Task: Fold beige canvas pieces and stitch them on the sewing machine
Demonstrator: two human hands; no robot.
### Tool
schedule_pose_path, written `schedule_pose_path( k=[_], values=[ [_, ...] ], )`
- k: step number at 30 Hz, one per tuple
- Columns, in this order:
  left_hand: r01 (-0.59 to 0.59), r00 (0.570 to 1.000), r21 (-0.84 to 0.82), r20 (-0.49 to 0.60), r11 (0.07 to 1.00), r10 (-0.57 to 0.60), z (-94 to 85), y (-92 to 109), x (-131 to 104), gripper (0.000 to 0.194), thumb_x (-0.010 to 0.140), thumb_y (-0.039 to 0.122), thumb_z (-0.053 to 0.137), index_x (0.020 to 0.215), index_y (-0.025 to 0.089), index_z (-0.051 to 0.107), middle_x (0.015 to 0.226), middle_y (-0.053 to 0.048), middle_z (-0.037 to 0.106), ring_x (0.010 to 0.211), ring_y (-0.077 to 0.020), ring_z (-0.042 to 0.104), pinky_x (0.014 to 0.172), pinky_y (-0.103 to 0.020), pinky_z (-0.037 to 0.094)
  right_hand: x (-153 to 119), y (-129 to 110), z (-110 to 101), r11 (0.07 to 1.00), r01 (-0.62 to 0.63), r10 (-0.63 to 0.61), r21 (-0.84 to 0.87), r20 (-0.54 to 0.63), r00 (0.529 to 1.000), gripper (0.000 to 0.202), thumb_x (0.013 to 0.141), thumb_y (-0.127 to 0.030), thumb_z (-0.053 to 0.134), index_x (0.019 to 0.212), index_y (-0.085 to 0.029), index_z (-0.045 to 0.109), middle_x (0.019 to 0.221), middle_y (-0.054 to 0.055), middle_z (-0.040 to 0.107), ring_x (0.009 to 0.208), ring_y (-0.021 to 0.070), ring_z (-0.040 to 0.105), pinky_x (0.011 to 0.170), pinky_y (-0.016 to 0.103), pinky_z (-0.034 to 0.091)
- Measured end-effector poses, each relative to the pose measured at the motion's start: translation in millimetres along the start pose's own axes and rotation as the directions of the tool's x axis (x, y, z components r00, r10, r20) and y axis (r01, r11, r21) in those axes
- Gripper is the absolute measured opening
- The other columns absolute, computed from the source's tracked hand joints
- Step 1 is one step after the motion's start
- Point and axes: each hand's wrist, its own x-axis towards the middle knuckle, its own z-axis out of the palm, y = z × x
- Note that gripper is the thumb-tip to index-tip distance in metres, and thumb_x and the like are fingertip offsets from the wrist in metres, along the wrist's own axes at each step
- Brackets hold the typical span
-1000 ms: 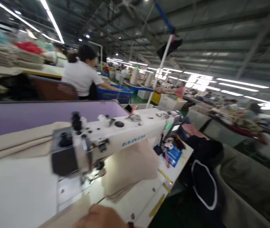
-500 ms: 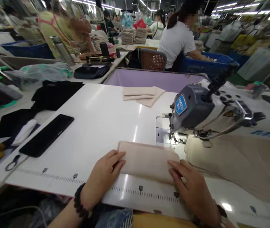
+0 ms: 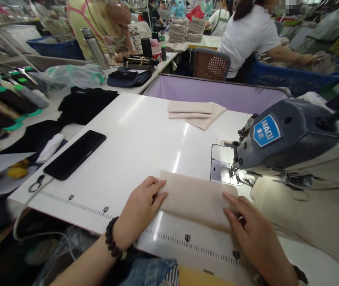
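A folded beige fabric piece (image 3: 194, 198) lies near the front of the white table, left of and below the sewing machine's needle area. My left hand (image 3: 141, 208) pinches its left edge between thumb and fingers. At its right edge, my right hand (image 3: 251, 228) grips the fabric the same way. The sewing machine (image 3: 294, 135) stands to the right, its lamp lighting the metal plate (image 3: 221, 167). Farther back on the table rest more folded beige pieces (image 3: 190, 109).
A black phone (image 3: 75, 155) with a cable lies on the left of the table. Beige fabric (image 3: 315, 210) is stacked under the machine arm. Thread spools (image 3: 23, 95) stand at the far left. A person in white (image 3: 248, 33) reaches into a blue bin (image 3: 291, 77).
The view has shifted, so the machine looks larger and nearer. Both hands still hold the fabric's ends. The person in white has an arm stretched farther right over the bin.
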Motion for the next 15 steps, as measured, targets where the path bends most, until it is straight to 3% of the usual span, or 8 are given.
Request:
schedule_pose_path(
  k=[6,15],
  values=[
    [0.055,0.996,0.021,0.073,0.998,-0.056,-1.2,1.4,2.6,0.022,0.082,0.018,0.051,0.102,0.015,0.061,0.088,-0.003,0.056,0.075,-0.0146,0.057,0.073,-0.032,0.051,-1.6,5.1,0.6,0.999,0.014,-0.013,-0.032,0.016,1.0,0.026,0.087,-0.033,0.043,0.107,-0.021,0.056,0.079,0.003,0.058,0.066,0.0157,0.059,0.058,0.026,0.049],
    [0.04,0.997,0.035,0.058,0.999,-0.042,-0.5,-1.4,3.8,0.021,0.082,0.019,0.049,0.099,0.018,0.061,0.086,-0.003,0.057,0.074,-0.0145,0.057,0.069,-0.03,0.051,0.5,4.6,1.6,0.992,0.077,-0.082,-0.101,-0.048,0.995,0.027,0.088,-0.035,0.04,0.103,-0.021,0.058,0.084,0.005,0.063,0.073,0.0177,0.063,0.06,0.026,0.051]
  ],
)
